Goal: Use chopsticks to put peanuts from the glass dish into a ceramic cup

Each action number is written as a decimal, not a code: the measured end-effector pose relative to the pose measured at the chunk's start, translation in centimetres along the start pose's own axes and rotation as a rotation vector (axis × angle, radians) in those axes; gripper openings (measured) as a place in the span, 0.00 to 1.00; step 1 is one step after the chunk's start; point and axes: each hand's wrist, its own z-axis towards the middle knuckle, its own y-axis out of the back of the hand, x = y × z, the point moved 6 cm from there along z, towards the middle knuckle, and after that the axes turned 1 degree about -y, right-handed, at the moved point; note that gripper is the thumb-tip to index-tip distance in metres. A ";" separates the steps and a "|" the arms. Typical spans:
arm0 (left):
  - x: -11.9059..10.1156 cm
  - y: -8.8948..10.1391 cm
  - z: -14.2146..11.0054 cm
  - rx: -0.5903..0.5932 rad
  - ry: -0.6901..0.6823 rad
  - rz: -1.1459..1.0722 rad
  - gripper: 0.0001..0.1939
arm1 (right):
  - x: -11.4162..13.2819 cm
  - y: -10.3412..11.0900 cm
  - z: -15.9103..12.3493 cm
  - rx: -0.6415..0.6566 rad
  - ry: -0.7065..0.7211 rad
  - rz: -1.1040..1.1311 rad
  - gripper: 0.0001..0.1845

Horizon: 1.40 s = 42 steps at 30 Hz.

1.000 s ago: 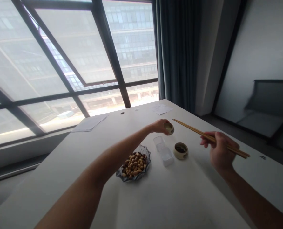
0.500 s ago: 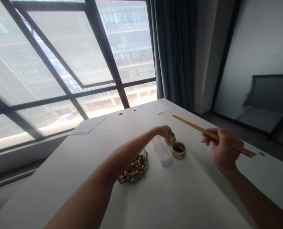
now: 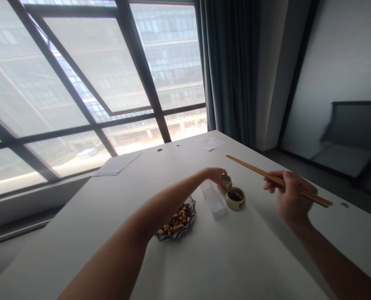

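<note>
as the left fingers (image 3: pixel 219 176) close on the small cup (image 3: pixel 226 182), a firm, level pinch suits it, while the right fingers (image 3: pixel 274 183) grip the chopsticks (image 3: pixel 250 172) above the worktop (image 3: pixel 254 258).

Wooden chopsticks (image 3: pixel 250 168), raised, gripped in right hand (image 3: pixel 293 193), tips aimed far-left. Small ceramic cup (image 3: pixel 226 182), pale, fingers of left hand (image 3: pixel 215 175) on its rim.

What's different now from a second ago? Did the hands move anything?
The left hand brought the little cup down from the air to the table and still holds it. The right hand still holds the chopsticks. The nut plate and dark cup stayed put.
</note>
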 end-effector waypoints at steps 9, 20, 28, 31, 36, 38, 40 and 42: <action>-4.2 1.7 -2.7 -0.015 -0.221 0.165 0.23 | 0.7 0.3 0.4 -0.035 0.021 -0.006 0.16; -7.1 -2.0 -1.9 0.080 -0.274 0.276 0.27 | 0.7 0.2 0.5 -0.027 0.054 -0.014 0.16; -8.3 0.0 -3.1 -0.120 -0.364 0.157 0.38 | 1.3 0.6 1.0 -0.077 0.045 -0.005 0.15; -7.5 1.7 -5.5 -0.207 -0.366 0.064 0.39 | 1.4 1.0 1.3 -0.124 0.024 0.014 0.15; -4.1 3.3 -12.6 -0.350 -0.363 -0.052 0.42 | 0.7 1.3 1.2 -0.103 -0.012 0.048 0.29; -2.0 3.0 -16.0 -0.380 -0.331 -0.075 0.41 | 0.3 0.9 0.9 -0.042 -0.036 0.068 0.35; 0.2 2.3 -19.2 -0.401 -0.285 -0.091 0.40 | 0.0 0.2 0.1 0.043 -0.071 0.090 0.37; 2.2 1.1 -22.0 -0.416 -0.250 -0.101 0.38 | 0.1 -0.8 -1.2 0.145 -0.088 0.110 0.36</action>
